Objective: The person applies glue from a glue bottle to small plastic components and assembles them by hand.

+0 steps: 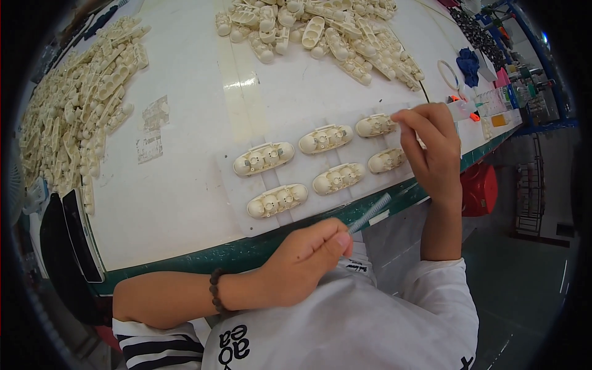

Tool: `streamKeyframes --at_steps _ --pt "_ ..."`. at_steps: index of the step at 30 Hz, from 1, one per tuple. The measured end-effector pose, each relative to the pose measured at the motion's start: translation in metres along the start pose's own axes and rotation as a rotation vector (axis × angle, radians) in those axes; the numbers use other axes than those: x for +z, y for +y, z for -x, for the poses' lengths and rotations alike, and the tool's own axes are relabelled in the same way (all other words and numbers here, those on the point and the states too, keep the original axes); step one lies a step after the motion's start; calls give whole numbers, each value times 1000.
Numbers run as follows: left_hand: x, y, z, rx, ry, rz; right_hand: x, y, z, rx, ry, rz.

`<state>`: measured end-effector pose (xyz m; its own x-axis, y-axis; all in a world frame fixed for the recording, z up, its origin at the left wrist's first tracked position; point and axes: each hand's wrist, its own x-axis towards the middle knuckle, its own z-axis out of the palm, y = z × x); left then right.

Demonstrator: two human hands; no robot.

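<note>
Far left on the white table [185, 203]: a dark flat device [80, 237] lies at the table edge, and above it a long heap of cream plastic parts [80, 105] runs along the table's left side. Left hand [305, 250], beaded bracelet [215, 290] on the wrist, sits below the table's green edge; fingers curled shut, thumb and forefinger pinching one end of a thin translucent ribbed tube [370, 213], which points up and right toward the table edge. Centre: a pale flat fixture plate [237, 213] carries six cream oval housings in two rows of three; the near-left housing [277, 200] is nearest the left hand, not touched by it. Top centre: a second heap of cream parts [320, 31], well apart from the plate. Right hand [431, 148] hovers over the plate's right end, fingers bent and close together, fingertips at the far-right housing [375, 125]; whether it grips anything small I cannot tell. Further right: a white ring [448, 74], a blue cloth [468, 65] and small orange items [473, 116] near the table's edge.
</note>
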<state>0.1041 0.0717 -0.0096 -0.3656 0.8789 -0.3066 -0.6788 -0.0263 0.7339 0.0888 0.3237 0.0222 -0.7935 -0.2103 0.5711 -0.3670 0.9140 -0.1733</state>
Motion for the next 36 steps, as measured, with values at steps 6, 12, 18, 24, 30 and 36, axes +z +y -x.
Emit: streamKeyframes --at_steps 6,12,18,24,30,36 --pt "-1 3 -2 44 -20 -101 12 -1 -7 -44 -177 -13" --pt "-1 4 -1 36 -1 -87 3 2 -1 -21 -121 -27" --pt "-2 3 -3 -1 12 1 -16 -40 21 -76 -195 -256" --pt "-2 5 -2 -60 25 64 -9 -39 27 -96 -132 -220" --pt "-1 7 -3 -46 36 63 2 -42 31 -98 -6 -154" --pt "0 6 0 -61 38 136 1 -18 27 34 122 55"
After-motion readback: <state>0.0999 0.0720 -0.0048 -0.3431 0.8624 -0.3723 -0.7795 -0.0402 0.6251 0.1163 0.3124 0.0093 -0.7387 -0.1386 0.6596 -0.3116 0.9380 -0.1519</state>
